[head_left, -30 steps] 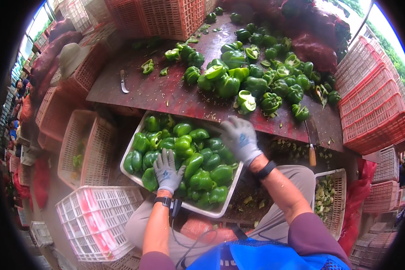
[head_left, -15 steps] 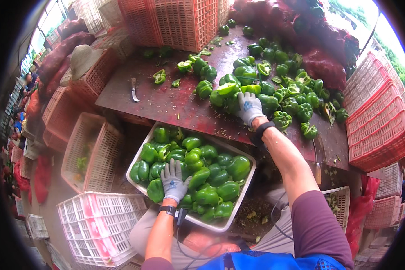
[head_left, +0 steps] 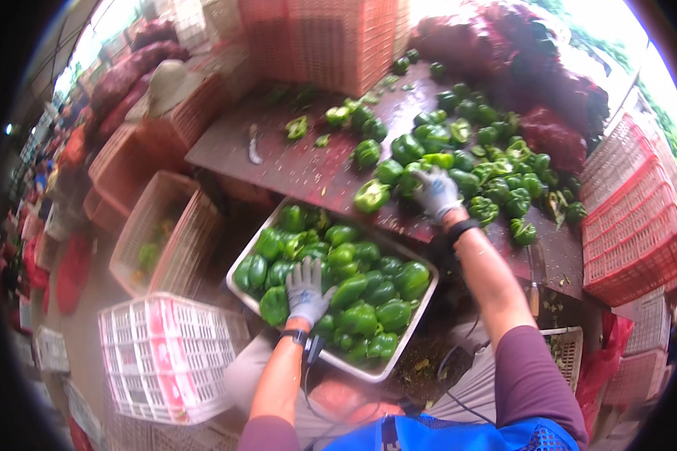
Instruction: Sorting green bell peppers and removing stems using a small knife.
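Note:
My left hand (head_left: pixel 307 289), in a grey glove, lies with fingers spread on whole green bell peppers (head_left: pixel 357 319) filling a pale rectangular crate (head_left: pixel 423 308) by my knees. On the table (head_left: pixel 308 169), my right hand (head_left: pixel 438 194), also gloved, curls its fingers over a green bell pepper (head_left: pixel 409 182) at the near side of the heap. Its fingertips are slightly blurred, and the palm hides part of the pepper. A cut pepper (head_left: pixel 371 196) with its pale inside showing sits left of that hand, close to the table's edge.
A small curved knife (head_left: pixel 255 146) lies on the table's left; a wooden-handled knife (head_left: pixel 534 299) is at its right edge. Stacked red crates (head_left: pixel 633 218) stand right, a tall crate stack (head_left: pixel 323 41) behind. Red mesh sacks (head_left: pixel 553 135) border the heap. A white crate (head_left: pixel 169 357) sits left.
The view has shifted, so the scene sits farther right. A cut pepper has come off the heap toward the near edge. My right hand has moved slightly over the peppers; my left stays on the crate's peppers.

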The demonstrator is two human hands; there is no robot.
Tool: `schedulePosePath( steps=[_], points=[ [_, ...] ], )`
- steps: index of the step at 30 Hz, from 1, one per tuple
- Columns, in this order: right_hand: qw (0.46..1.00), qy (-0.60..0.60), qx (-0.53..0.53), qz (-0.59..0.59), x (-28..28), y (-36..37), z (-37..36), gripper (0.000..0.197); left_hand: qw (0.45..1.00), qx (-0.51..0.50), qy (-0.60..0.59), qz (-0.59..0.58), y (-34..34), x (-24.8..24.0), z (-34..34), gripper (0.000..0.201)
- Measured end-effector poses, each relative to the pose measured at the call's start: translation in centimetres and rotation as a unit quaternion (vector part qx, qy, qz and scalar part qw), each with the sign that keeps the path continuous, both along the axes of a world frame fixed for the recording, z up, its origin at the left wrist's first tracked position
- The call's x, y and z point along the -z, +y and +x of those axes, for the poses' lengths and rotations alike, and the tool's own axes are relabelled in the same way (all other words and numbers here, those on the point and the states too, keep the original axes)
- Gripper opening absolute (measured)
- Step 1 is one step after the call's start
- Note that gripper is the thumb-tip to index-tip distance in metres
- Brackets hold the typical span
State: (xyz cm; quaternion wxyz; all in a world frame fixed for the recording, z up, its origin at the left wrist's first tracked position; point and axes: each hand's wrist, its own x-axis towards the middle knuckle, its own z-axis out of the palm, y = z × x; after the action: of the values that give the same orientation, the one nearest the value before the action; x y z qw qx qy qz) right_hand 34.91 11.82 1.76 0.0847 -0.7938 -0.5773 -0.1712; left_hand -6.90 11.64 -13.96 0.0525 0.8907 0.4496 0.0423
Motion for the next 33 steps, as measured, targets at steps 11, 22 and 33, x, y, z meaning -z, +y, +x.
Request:
schedulePosePath(
  steps=[11, 22, 33],
  points=[
    [0.985, 0.055, 0.058, -0.155, 1.1, 1.2, 0.1, 0.083, 0.989, 0.007, -0.076, -0.130, 0.4, -4.0, -0.8, 0.086],
    [0.916, 0.299, 0.196, 0.180, 5.7, 4.5, 2.1, 0.075, 0.662, -0.105, -0.573, -0.473, 0.6, -12.3, 0.6, 0.050],
    [0.844, 0.444, 0.208, 0.217, 6.1, 4.4, 0.6, 0.095, 0.639, -0.059, -0.534, -0.551, -2.1, -12.8, 3.6, 0.048]
  ],
)
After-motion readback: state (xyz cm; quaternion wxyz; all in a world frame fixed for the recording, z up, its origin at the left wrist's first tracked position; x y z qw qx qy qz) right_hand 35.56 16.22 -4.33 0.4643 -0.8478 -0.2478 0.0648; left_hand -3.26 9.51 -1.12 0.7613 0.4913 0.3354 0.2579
